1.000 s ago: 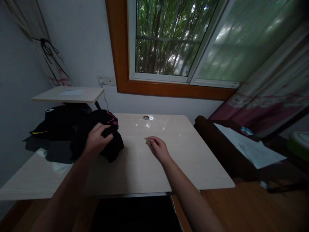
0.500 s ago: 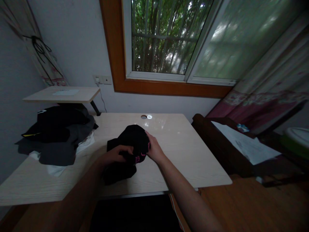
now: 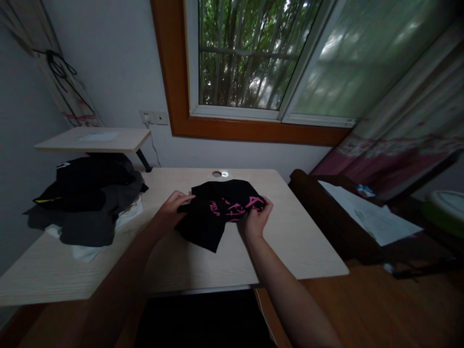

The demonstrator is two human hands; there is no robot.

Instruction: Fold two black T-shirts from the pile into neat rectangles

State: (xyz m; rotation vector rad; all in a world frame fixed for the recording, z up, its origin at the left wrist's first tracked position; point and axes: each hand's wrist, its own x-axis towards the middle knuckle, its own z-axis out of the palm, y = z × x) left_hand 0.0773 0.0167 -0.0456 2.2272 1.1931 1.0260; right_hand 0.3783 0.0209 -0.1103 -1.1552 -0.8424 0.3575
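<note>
A black T-shirt (image 3: 210,217) with pink lettering and a pink print lies partly spread over the pale wooden table (image 3: 290,241). At its left end, near the collar, my left hand (image 3: 174,205) pinches the cloth between thumb and fingers. My right hand (image 3: 258,218) is closed on the bunched right end, beside the pink print. One short sleeve hangs toward the table's front edge. Folds hide the rest of the shirt's far end.
A heap of black, grey and white clothes (image 3: 90,203) sits on the table's left side, partly under a small raised shelf (image 3: 126,140). Right of the table stands a dark brown piece of furniture (image 3: 315,212) with white paper (image 3: 366,212) on it. A window (image 3: 250,63) is behind.
The bunched black shirt has been opened out to the right, showing more of its pink print. My right hand has moved right with one end; my left hand now pinches the other end.
</note>
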